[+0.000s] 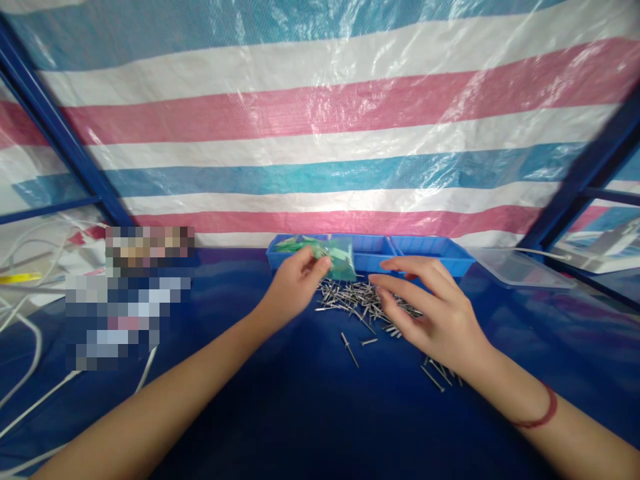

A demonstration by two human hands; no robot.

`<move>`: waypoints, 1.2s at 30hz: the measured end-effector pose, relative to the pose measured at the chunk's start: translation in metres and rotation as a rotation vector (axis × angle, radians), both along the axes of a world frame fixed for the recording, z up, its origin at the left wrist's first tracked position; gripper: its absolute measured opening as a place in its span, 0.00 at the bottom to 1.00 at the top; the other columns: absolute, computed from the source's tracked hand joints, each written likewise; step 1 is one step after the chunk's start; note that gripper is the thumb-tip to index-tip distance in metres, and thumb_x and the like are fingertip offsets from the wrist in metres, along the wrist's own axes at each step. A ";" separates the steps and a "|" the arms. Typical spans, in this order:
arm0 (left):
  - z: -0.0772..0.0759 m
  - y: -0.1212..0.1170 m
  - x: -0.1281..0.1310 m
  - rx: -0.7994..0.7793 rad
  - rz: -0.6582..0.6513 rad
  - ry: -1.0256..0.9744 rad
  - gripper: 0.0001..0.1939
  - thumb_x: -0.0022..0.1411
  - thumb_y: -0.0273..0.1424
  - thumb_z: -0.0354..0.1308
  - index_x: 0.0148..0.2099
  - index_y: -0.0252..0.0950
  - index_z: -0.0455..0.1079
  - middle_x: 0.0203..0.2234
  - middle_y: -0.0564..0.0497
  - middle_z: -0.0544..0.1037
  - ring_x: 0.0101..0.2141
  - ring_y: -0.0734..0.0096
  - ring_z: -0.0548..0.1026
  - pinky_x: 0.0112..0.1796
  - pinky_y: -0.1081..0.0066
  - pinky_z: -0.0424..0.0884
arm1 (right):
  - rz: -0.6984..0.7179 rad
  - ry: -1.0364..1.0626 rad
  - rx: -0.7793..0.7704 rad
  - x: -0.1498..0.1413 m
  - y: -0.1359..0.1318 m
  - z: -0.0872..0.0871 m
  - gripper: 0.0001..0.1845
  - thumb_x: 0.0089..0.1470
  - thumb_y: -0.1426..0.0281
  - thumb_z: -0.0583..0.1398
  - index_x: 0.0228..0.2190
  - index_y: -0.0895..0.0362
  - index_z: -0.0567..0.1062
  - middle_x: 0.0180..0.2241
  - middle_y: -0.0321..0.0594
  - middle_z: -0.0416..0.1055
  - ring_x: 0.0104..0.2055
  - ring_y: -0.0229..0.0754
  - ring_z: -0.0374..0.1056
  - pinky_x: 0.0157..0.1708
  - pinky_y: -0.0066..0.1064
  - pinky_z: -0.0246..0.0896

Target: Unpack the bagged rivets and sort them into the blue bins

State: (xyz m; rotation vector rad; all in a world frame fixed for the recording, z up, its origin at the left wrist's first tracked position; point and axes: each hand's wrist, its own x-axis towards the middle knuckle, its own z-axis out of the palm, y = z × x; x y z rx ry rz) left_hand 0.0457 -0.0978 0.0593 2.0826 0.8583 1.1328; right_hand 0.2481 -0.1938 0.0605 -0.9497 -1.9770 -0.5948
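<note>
Between the thumb and fingers of my left hand (299,283) is a small clear plastic bag (342,259) with a green tint; what is inside is hard to make out. It is held just in front of a blue divided tray (433,248), whose left compartment contains more green bags (289,245). My right hand (437,310) hovers over a pile of metal pop rivets (353,295), fingers apart and nothing visible in them. A loose rivet (350,349) lies nearer to me, and several more rivets (434,377) lie partly under my right wrist.
The blue tabletop (280,413) spreads under everything. A clear plastic lid (525,268) lies at the right of the tray. White cables (35,353) run along the left, beside a blurred-out area. Blue metal posts (70,127) and a striped plastic sheet (320,120) stand behind.
</note>
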 end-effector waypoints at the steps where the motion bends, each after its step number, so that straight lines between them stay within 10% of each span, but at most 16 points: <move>1: 0.003 0.016 -0.006 0.084 0.097 0.059 0.13 0.64 0.38 0.46 0.40 0.35 0.66 0.33 0.49 0.75 0.36 0.66 0.73 0.38 0.68 0.68 | -0.012 0.039 -0.006 0.001 0.001 0.000 0.14 0.53 0.76 0.57 0.41 0.54 0.74 0.42 0.46 0.70 0.42 0.47 0.67 0.40 0.41 0.65; 4: 0.011 0.063 -0.023 0.228 0.341 0.310 0.14 0.63 0.37 0.47 0.47 0.35 0.64 0.35 0.48 0.76 0.39 0.65 0.74 0.41 0.67 0.68 | -0.053 0.127 -0.023 0.004 0.004 0.001 0.11 0.54 0.76 0.56 0.39 0.56 0.75 0.40 0.46 0.69 0.41 0.46 0.67 0.39 0.40 0.65; 10: 0.007 0.110 -0.028 0.220 0.398 0.514 0.25 0.55 0.36 0.56 0.54 0.35 0.62 0.40 0.43 0.75 0.45 0.54 0.71 0.46 0.56 0.65 | -0.107 0.168 -0.134 0.009 0.014 -0.004 0.09 0.55 0.73 0.55 0.36 0.58 0.74 0.38 0.47 0.69 0.42 0.47 0.67 0.42 0.41 0.63; 15: 0.000 0.108 -0.019 0.298 0.316 0.651 0.22 0.62 0.40 0.48 0.58 0.47 0.61 0.61 0.47 0.57 0.60 0.51 0.54 0.56 0.49 0.50 | -0.210 0.035 -0.306 0.026 0.045 -0.010 0.15 0.56 0.66 0.54 0.42 0.58 0.73 0.44 0.49 0.71 0.46 0.51 0.67 0.46 0.47 0.61; 24: -0.007 0.098 -0.015 0.343 0.130 0.828 0.29 0.57 0.55 0.48 0.58 0.52 0.61 0.58 0.47 0.63 0.56 0.50 0.60 0.53 0.49 0.55 | -0.278 -0.098 -0.554 0.038 0.108 -0.026 0.18 0.56 0.77 0.50 0.45 0.56 0.72 0.45 0.46 0.74 0.48 0.53 0.69 0.53 0.63 0.45; 36: -0.007 0.101 -0.016 0.364 0.111 0.868 0.29 0.60 0.53 0.46 0.60 0.50 0.58 0.59 0.47 0.61 0.57 0.50 0.59 0.54 0.50 0.54 | -0.168 0.025 -0.550 0.047 0.106 -0.018 0.15 0.57 0.68 0.53 0.44 0.56 0.72 0.45 0.44 0.74 0.47 0.48 0.70 0.52 0.48 0.59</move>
